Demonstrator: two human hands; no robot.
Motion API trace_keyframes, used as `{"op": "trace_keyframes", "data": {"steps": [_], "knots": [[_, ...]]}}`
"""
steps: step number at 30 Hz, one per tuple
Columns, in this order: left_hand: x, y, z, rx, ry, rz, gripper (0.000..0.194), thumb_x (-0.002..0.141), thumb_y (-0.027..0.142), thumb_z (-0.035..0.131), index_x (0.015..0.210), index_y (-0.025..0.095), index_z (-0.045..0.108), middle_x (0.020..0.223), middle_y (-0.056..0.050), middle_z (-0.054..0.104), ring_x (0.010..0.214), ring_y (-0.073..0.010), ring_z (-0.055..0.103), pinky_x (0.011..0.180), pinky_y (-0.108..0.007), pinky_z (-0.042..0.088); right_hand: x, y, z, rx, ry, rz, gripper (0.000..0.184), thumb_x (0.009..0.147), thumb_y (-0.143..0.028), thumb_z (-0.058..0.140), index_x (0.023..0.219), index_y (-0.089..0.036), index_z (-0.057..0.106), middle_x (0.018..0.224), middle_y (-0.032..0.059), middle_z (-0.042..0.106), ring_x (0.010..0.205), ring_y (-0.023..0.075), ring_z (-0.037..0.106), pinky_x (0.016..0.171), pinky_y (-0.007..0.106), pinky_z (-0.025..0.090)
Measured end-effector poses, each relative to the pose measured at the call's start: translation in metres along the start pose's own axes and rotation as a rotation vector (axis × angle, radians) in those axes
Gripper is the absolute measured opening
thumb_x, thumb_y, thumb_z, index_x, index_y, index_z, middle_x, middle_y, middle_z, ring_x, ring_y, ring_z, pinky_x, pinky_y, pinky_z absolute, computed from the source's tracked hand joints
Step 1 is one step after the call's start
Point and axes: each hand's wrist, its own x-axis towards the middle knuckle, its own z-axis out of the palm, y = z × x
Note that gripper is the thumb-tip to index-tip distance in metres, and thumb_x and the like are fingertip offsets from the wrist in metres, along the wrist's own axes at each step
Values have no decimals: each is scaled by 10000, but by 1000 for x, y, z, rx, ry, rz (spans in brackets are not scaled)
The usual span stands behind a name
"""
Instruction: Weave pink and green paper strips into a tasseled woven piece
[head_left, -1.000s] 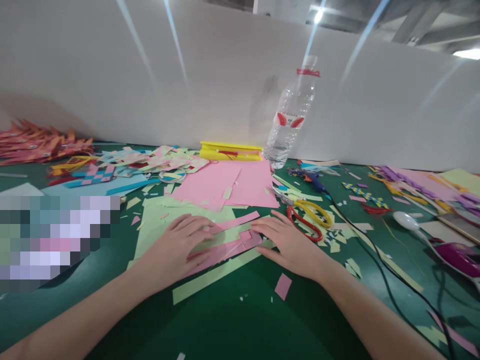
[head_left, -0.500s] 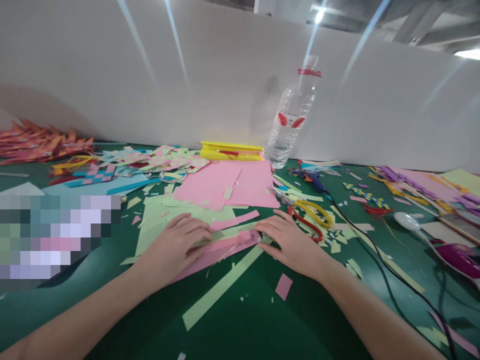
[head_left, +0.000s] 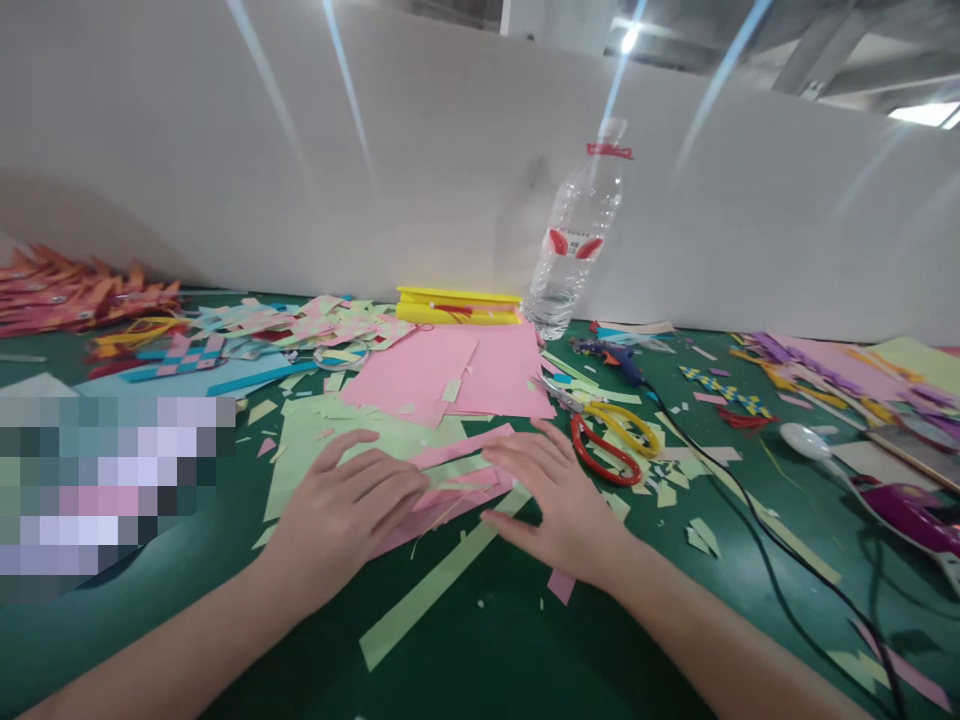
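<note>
My left hand (head_left: 349, 505) is closed, its fingers bent over the left ends of several pink and green paper strips (head_left: 469, 480); the thumb and fingertips are partly hidden. At the strips' right ends is my right hand (head_left: 559, 500), palm down, with thumb and fingers apart. Its fingers hover over or lightly touch the strips; which of these I cannot tell. A long light green strip (head_left: 427, 600) slants across the table below both hands. Behind the left hand lies a light green sheet (head_left: 307, 450), and beyond it pink sheets (head_left: 502, 370).
Scissors (head_left: 615, 440) with red and yellow handles lie right of my right hand. Behind them is a blue glue gun (head_left: 619, 358) with a black cord (head_left: 739, 485). A plastic bottle (head_left: 570, 245) stands by the white partition (head_left: 375, 180). Paper scraps (head_left: 664, 490) litter the green table (head_left: 315, 660).
My right hand has shifted left and its fingers have spread from the strips. The left hand has moved slightly, its fingers more bent. The view has shifted a little.
</note>
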Motion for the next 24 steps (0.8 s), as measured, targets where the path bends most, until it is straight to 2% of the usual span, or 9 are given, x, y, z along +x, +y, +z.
{"op": "trace_keyframes", "data": {"steps": [3,6,9,12,14,18,21,24], "knots": [[1,6,2,-57,-17,10,78,959,220,508,953,243,582,864,61,720,767,-107,663,1008,-357,350,1,-10,7,20,46,-59,166,916,-271,530,1050,-240,624,1080,34,704,1024,180,624,1102,492,293],[1,4,4,-89,-23,26,81,970,228,497,984,245,575,865,63,718,757,-97,663,1010,-355,337,1,-9,10,44,103,-47,146,932,-218,504,921,-254,645,978,-2,723,950,156,634,1078,466,304],[0,-6,5,-84,2,-25,160,986,285,461,928,234,601,822,52,720,709,-108,665,997,-378,353,1,4,6,79,160,31,140,921,-227,527,856,-243,651,921,8,717,904,171,635,1020,457,347],[-3,-23,5,-75,-19,-146,290,988,379,429,849,231,636,786,37,727,699,-142,671,980,-418,386,0,21,-2,103,186,143,128,902,-235,551,848,-236,667,925,30,705,914,199,629,971,459,384],[-5,-33,5,-77,-35,-209,360,973,467,414,838,237,656,783,17,734,709,-173,670,942,-431,426,-1,32,-7,88,216,217,151,897,-259,548,819,-237,676,927,42,701,917,222,625,934,473,407],[-7,-41,3,-79,-38,-295,424,959,523,393,817,240,674,757,-3,732,684,-200,651,850,-429,486,-2,45,-10,46,266,286,185,898,-294,528,832,-242,693,942,58,700,918,245,623,899,495,427],[-7,-39,3,-90,-15,-348,445,927,577,416,815,247,693,701,-8,714,658,-207,634,683,-367,516,-2,45,-8,38,269,313,199,895,-292,529,830,-224,704,947,68,704,926,252,627,902,503,429],[-7,-32,4,-108,21,-392,430,910,579,445,822,254,713,701,-8,716,673,-203,630,583,-301,494,0,35,-4,52,275,312,201,894,-285,536,827,-226,716,925,61,721,896,242,645,846,460,463]]}}
